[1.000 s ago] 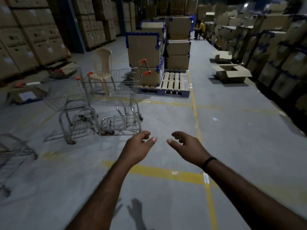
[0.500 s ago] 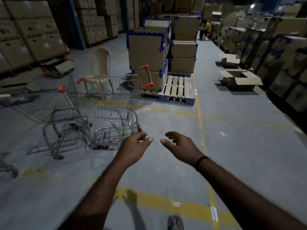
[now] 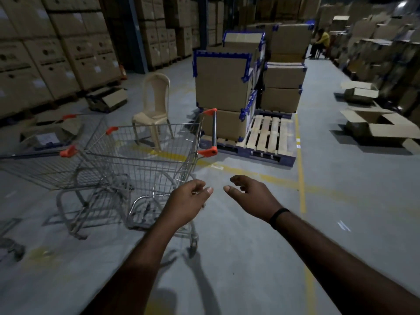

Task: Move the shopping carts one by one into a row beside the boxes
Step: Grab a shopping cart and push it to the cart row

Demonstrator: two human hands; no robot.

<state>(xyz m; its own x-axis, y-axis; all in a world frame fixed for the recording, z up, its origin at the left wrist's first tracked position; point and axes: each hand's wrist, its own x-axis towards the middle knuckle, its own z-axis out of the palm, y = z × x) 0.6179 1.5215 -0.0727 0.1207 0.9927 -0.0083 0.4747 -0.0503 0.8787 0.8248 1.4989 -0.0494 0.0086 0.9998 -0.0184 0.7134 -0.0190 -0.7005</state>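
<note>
Both hands are out in front of me, holding nothing. My L hand [image 3: 188,201] has its fingers loosely curled and the thumb pointing right. My R hand [image 3: 252,196] mirrors it, thumb pointing left, with a clear gap between the two thumbs and a black band [image 3: 278,215] on the R wrist. The nearest shopping cart [image 3: 145,155] stands just ahead and to the left, a bare wire basket on castors. Its orange-capped handle [image 3: 213,130] sits at the basket's R end, beyond my hands and apart from them. My L hand overlaps the cart's lower frame in view, but it's prob. not touching; hard to say from this angle. A second cart [image 3: 45,171] sits right against the first on its left side, also w/ orange caps. The boxes [image 3: 222,87], brown cartons w/ blue corner guards, are stacked on a pallet [image 3: 268,135] just past the cart handle, and part of the pallet's slats are bare. A beige plastic chair [image 3: 154,105] stands behind the carts. The cartons along the left wall [image 3: 56,53] carry dark print and white labels, too blurred to read, as is the white label on a flattened box [image 3: 47,138] on the floor. An open carton [image 3: 381,126] lies at far R. Yellow lines [image 3: 301,178] cross the grey floor. A person in a yellow top [image 3: 321,39] sits far back.
</note>
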